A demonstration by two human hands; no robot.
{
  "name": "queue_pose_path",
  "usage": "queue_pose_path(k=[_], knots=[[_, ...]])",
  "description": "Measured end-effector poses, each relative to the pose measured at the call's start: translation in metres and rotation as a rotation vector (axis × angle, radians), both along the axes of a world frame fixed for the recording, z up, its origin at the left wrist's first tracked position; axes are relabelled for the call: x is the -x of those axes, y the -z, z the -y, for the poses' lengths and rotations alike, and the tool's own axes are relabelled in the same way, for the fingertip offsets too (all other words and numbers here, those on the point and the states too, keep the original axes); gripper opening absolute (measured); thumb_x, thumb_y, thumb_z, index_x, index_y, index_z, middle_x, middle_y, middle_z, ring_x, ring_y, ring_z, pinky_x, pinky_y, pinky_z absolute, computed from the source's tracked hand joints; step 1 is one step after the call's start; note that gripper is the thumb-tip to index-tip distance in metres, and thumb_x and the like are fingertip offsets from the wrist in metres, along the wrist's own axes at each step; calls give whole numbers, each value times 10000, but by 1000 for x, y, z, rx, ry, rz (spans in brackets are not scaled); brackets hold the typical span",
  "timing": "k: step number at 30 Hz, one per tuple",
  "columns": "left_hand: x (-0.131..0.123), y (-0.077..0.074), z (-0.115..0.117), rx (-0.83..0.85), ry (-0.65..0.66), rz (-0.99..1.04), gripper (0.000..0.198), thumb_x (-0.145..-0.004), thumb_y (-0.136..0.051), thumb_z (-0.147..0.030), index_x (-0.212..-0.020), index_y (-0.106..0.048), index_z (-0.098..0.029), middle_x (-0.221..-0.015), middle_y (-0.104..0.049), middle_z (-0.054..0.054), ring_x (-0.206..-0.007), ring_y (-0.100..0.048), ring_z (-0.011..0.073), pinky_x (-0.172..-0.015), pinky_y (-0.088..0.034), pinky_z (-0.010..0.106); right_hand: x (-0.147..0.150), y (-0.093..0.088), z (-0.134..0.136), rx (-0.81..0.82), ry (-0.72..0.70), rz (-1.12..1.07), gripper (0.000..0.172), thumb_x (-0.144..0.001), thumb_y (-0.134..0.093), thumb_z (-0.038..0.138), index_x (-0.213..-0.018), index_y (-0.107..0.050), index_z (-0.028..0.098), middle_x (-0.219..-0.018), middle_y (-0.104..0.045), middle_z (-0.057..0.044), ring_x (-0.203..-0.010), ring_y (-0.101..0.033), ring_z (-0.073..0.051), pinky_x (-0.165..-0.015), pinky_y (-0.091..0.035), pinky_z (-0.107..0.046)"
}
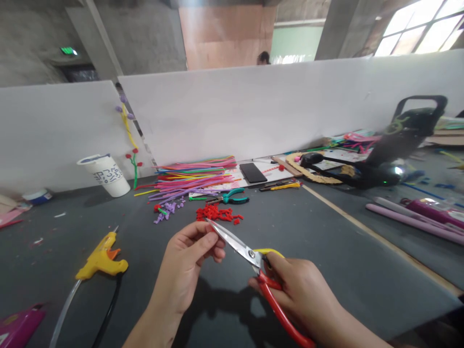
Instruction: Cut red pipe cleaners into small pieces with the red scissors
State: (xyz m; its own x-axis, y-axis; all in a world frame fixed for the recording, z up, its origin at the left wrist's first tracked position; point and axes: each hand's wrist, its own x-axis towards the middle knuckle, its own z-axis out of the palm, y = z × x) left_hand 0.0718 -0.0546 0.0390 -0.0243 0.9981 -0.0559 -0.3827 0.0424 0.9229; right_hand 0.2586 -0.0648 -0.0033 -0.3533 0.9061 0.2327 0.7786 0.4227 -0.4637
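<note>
My right hand (304, 290) grips a pair of scissors (237, 245) with red handles and silver blades, pointing up and to the left. A yellow band shows near the pivot. My left hand (190, 258) is closed in a pinch by the blade tips, thumb against fingers; a hint of red shows there, too small to make out. Just beyond the tips lies a pile of short red fuzzy pieces (217, 212). Purple cut pieces (168, 209) lie left of it, with a small red-and-green pipe-cleaner piece (159, 209) among them.
A yellow glue gun (103, 258) lies at left, its cord trailing forward. Behind are a white cup (105, 175), pipe cleaners (195, 179), teal-handled pliers (234, 195), a phone (253, 172) and a yellow utility knife (286, 185). A black stand (384, 164) occupies the right; a white partition (253, 111) runs behind.
</note>
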Motion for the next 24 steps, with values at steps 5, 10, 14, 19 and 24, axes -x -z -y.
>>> queue_pose_path(k=[5, 10, 14, 19, 24], knots=[[-9, 5, 2, 147, 260, 40, 42, -683, -623, -163, -677, -607, -125, -571, -611, 11, -450, -527, 63, -449, -408, 159, 4, -10, -8, 417, 18, -450, 235, -747, -483, 366, -607, -412, 191, -473, -397, 71, -392, -385, -67, -386, -275, -178], [-21, 12, 6, 283, 490, 56, 90, -688, -609, -168, -627, -602, -102, -541, -594, 24, -406, -506, 54, -407, -371, 146, 10, -20, -14, 653, -34, -878, 188, -744, -470, 352, -755, -492, 165, -345, -359, 115, -285, -344, -63, -363, -361, -194], [-22, 16, 6, 314, 533, 27, 80, -683, -603, -145, -617, -599, -100, -544, -596, 29, -391, -499, 50, -400, -365, 146, 15, -23, -16, 735, -108, -946, 136, -720, -478, 297, -683, -480, 167, -305, -346, 125, -262, -313, -49, -363, -383, -191], [-20, 17, 6, 282, 539, 11, 76, -696, -568, -137, -632, -593, -104, -564, -611, 43, -431, -526, 73, -431, -383, 166, 18, -24, -16, 753, -74, -933, 53, -677, -448, 214, -640, -455, 177, -306, -369, 126, -251, -313, -40, -344, -372, -174], [-24, 19, 7, 272, 507, -25, 174, -725, -571, -244, -613, -558, -112, -531, -593, 26, -404, -502, 67, -417, -374, 169, 21, -27, -14, 724, 9, -847, 26, -637, -476, 199, -635, -466, 175, -368, -451, 97, -271, -351, -35, -280, -268, -131]])
